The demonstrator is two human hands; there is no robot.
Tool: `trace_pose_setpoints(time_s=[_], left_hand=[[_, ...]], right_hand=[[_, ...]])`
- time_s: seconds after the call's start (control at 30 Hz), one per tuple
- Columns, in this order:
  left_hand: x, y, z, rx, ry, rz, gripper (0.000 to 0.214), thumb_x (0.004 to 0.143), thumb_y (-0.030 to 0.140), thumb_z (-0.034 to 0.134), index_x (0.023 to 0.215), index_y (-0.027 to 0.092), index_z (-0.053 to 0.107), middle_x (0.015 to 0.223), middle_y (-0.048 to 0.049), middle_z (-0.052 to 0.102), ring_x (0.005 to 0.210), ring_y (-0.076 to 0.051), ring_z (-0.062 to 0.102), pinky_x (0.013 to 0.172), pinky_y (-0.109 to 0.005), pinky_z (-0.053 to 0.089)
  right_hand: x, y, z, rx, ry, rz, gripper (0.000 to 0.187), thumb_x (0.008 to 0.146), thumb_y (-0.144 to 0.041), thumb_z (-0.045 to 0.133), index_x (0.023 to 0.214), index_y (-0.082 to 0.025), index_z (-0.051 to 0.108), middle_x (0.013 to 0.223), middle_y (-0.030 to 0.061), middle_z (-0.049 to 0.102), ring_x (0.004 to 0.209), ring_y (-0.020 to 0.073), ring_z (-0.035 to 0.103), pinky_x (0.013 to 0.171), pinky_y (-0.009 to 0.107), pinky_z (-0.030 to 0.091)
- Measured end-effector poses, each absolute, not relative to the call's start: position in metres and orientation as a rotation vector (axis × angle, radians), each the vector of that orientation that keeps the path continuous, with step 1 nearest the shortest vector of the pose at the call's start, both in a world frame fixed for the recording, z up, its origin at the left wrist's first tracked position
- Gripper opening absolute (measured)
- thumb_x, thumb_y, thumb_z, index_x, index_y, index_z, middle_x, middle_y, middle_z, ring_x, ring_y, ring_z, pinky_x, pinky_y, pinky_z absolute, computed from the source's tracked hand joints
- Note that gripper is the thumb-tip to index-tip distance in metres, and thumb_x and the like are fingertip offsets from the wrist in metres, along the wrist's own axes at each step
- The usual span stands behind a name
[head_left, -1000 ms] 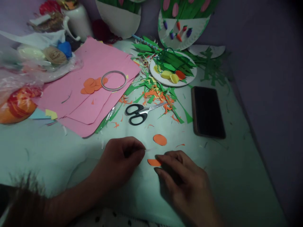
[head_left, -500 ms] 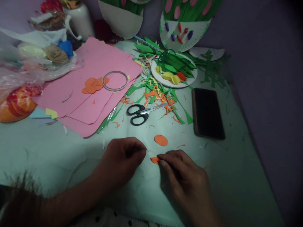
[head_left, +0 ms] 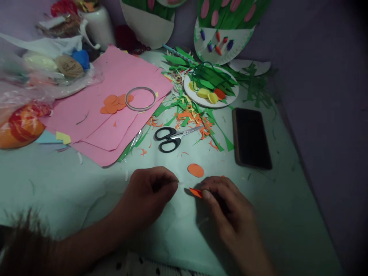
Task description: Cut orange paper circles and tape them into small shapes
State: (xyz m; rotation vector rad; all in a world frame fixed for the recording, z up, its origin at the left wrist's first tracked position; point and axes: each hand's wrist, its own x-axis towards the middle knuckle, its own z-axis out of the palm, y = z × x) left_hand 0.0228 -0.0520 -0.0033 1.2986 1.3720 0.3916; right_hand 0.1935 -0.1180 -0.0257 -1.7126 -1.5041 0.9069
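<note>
Between the thumb and fingers of my right hand [head_left: 230,207] is a folded piece of orange paper [head_left: 196,192], its pointed end facing left. My left hand [head_left: 153,191] is closed in a pinch to the left of it; a tiny pale, see-through bit shows at the fingertips, too faint to name. Just beyond both hands an orange paper oval [head_left: 196,170] lies flat on the table. A pair of scissors [head_left: 169,138] with black handles rests farther back, blades pointing right.
Pink paper sheets [head_left: 115,73] carry orange paper ovals [head_left: 113,104] and a ring-shaped roll [head_left: 140,99]. Paper scraps [head_left: 186,115] spread behind the scissors. A paper plate [head_left: 198,100] holds green strips and yellow pieces. A phone [head_left: 252,138] lies at right, plastic bags [head_left: 25,88] at left.
My right hand has moved slightly right with the folded orange paper, turning it so its edge is tilted. My left hand has stayed nearly still.
</note>
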Motion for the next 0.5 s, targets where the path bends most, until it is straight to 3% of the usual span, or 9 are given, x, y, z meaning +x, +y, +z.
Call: trace_pose_setpoints(time_s=[0.2, 0.5], left_hand=[[0.022, -0.052, 0.0, 1.308, 1.39, 0.413, 0.017, 0.069, 0.031, 0.057, 0.065, 0.017, 0.064, 0.051, 0.003, 0.053, 0.049, -0.01, 0.044, 0.046, -0.02, 0.035], [0.022, -0.051, -0.003, 1.305, 1.361, 0.394, 0.016, 0.07, 0.031, 0.056, 0.067, 0.017, 0.064, 0.053, 0.0032, 0.053, 0.051, -0.01, 0.045, 0.047, -0.02, 0.035]], right_hand=[[0.197, -0.108, -0.018, -1.719, -1.17, 1.464, 0.021, 0.084, -0.034, 0.051, 0.082, -0.019, 0.066, 0.064, 0.0002, 0.062, 0.053, 0.0119, 0.053, 0.048, 0.023, 0.04], [0.193, -0.108, -0.024, -1.688, -1.058, 1.39, 0.021, 0.081, -0.035, 0.055, 0.078, -0.019, 0.069, 0.051, -0.0035, 0.052, 0.043, 0.0098, 0.045, 0.04, 0.021, 0.035]])
